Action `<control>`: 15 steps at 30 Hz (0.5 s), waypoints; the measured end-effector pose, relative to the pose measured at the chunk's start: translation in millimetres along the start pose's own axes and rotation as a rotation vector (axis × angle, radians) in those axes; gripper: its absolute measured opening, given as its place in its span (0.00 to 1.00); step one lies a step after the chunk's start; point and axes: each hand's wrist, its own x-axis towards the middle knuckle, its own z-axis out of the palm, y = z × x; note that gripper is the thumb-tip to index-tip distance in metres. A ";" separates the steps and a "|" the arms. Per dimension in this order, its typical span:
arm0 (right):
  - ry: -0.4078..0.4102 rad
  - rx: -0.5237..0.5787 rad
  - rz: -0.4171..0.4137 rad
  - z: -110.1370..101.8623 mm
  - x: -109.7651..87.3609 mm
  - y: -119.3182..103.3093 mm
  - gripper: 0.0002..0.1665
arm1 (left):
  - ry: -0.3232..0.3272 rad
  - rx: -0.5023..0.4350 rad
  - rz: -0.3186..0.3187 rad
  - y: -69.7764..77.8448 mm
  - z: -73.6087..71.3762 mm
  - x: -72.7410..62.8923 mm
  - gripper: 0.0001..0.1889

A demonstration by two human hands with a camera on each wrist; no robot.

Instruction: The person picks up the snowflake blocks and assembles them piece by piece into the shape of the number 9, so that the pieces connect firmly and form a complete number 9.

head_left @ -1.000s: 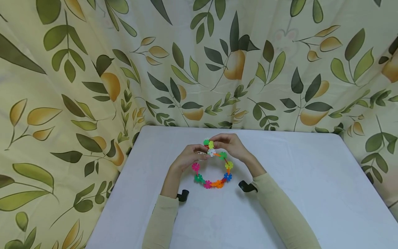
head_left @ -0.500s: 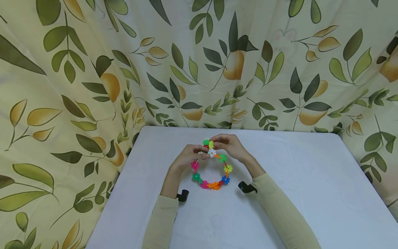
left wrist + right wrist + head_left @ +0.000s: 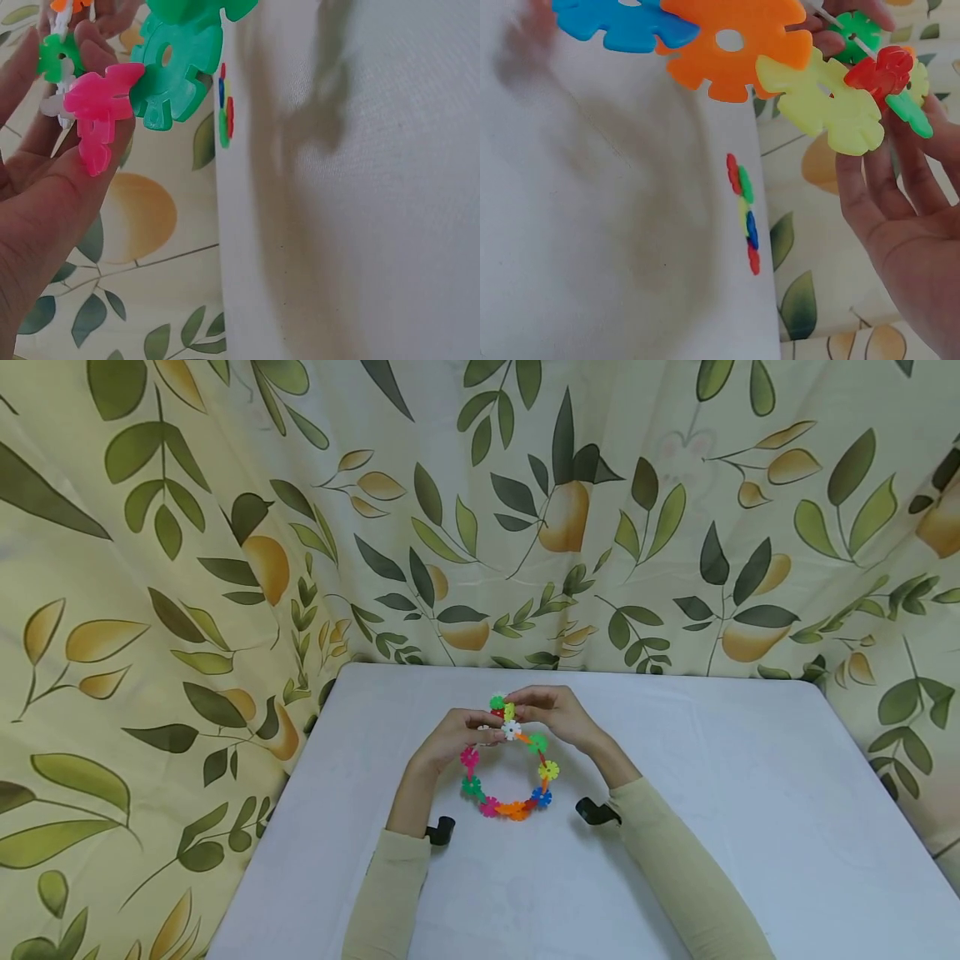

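Several bright plastic snowflake discs are slotted together into a ring, which hangs above the white table. The ring's near side shows an orange disc [image 3: 516, 811], a blue disc [image 3: 541, 797] and a pink disc [image 3: 101, 105]. My left hand [image 3: 455, 739] grips the ring's far left part, beside a white disc [image 3: 512, 730]. My right hand [image 3: 553, 711] pinches a small yellow disc [image 3: 509, 711] at the far side, close to a green disc [image 3: 497, 702] and a red one [image 3: 881, 73]. Fingers partly hide how these pieces join.
A short row of coloured discs [image 3: 744, 214] lies on the white table [image 3: 712, 818] near an edge. A leaf-patterned curtain [image 3: 570, 510] hangs behind and to the left. A dark camera mount [image 3: 597, 811] juts from the right wrist, another [image 3: 442, 832] from the left.
The ring's near side has swung slightly left and towards me. The yellow disc in my right fingers has turned to look narrower. Both arms stay nearly still.
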 end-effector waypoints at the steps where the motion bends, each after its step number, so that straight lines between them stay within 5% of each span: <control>1: -0.004 -0.001 -0.003 0.0 0.3 0.3 0.14 | -0.001 0.001 0.001 0.0 0.1 0.0 0.15; 15: 0.087 -0.194 0.090 10.7 -1.5 -14.9 0.18 | -0.021 0.001 0.021 -0.2 0.5 -0.4 0.16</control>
